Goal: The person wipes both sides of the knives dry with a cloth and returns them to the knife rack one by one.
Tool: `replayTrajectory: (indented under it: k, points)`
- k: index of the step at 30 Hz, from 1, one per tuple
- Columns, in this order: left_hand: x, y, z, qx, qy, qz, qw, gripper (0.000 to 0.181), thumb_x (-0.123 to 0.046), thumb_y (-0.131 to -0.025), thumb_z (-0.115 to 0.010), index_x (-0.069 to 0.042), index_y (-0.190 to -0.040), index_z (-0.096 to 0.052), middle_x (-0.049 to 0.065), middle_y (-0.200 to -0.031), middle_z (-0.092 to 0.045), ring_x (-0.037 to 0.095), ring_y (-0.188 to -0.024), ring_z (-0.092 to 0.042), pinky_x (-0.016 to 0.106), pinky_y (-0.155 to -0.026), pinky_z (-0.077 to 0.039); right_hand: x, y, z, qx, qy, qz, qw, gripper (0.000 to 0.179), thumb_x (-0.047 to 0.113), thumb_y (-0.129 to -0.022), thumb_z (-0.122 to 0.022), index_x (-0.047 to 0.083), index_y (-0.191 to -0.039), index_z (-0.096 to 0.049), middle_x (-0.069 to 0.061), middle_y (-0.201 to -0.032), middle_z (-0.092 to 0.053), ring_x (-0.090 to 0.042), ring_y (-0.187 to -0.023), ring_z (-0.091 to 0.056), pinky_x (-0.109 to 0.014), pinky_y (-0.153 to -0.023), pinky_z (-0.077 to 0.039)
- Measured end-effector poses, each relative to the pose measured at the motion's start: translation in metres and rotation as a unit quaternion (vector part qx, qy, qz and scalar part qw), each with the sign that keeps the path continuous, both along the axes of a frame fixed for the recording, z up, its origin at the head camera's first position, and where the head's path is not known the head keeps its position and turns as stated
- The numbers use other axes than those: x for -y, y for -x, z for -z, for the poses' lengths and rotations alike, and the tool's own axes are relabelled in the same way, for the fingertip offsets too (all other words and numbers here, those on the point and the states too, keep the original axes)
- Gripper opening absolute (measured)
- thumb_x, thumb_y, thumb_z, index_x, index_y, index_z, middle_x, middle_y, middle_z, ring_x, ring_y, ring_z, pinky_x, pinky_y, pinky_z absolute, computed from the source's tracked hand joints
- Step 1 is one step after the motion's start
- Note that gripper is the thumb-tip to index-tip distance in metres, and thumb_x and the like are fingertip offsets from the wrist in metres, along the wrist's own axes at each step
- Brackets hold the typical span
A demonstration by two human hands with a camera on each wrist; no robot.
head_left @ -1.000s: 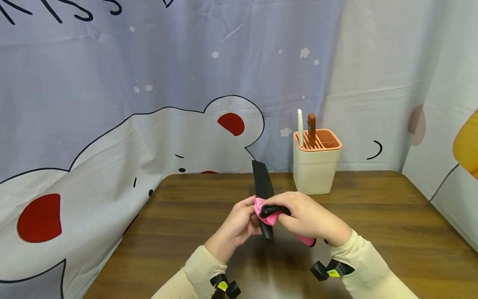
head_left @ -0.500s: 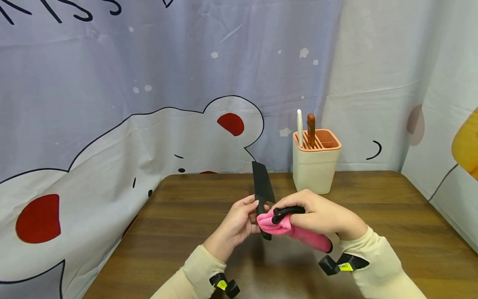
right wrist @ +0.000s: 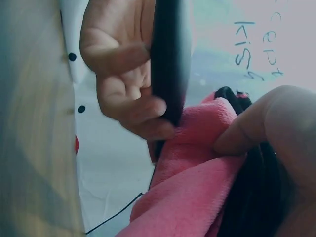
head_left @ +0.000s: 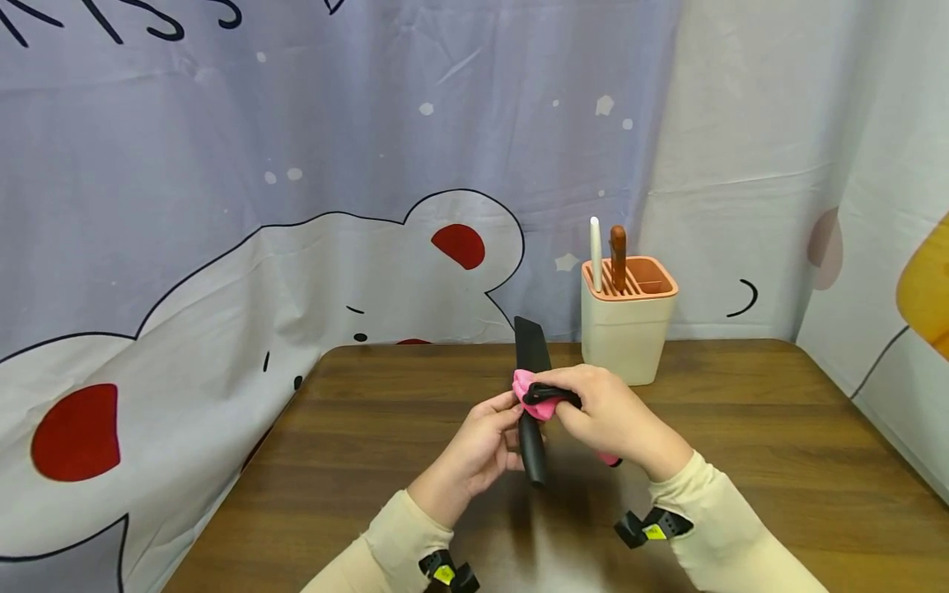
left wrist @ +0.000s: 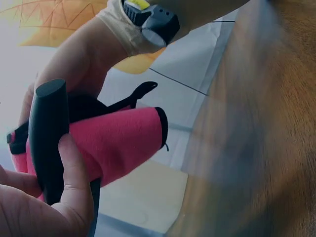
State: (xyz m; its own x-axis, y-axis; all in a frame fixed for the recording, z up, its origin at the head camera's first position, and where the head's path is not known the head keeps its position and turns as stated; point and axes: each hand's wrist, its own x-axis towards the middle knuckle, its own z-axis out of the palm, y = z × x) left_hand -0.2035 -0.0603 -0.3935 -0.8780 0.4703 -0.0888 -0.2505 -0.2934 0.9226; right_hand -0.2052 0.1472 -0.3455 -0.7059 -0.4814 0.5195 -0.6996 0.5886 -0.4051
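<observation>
In the head view my left hand (head_left: 474, 453) grips a black kitchen knife (head_left: 530, 346) by its handle, blade pointing away from me and raised over the table. My right hand (head_left: 615, 416) pinches a folded pink cloth (head_left: 521, 387) with black edging and lays it across the knife where the blade meets the handle. Seen from the left wrist, the dark handle (left wrist: 48, 123) stands between thumb and fingers, with the cloth (left wrist: 118, 140) behind it. The right wrist view has the plush cloth (right wrist: 192, 182) bunched under the right thumb, against the knife; part of the blade is hidden.
At the back right of the wooden table (head_left: 371, 412) stands a cream knife block (head_left: 626, 342) with an orange slotted top. A white handle (head_left: 596, 255) and a brown handle (head_left: 619, 257) stick up from its slots. A printed curtain (head_left: 334, 165) hangs behind the table.
The cloth first slid down toward the handle and off to the right, then came back up to the base of the blade. The knife has shifted slightly right in the left hand.
</observation>
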Motion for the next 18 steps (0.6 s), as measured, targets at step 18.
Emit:
replayTrajectory:
  k: [18]
  points:
    - [0.002, 0.013, 0.010, 0.002, -0.003, -0.071, 0.9975, 0.039, -0.013, -0.110, -0.032, 0.004, -0.144, -0.040, -0.004, -0.091, -0.063, 0.006, -0.077, -0.070, 0.028, -0.066, -0.063, -0.001, -0.025, -0.016, 0.027, -0.064, -0.172, 0.9827, 0.043, -0.002, -0.083, -0.061, 0.022, -0.116, -0.075, 0.013, -0.099, -0.073, 0.001, -0.083, -0.062, -0.022, -0.078, -0.056]
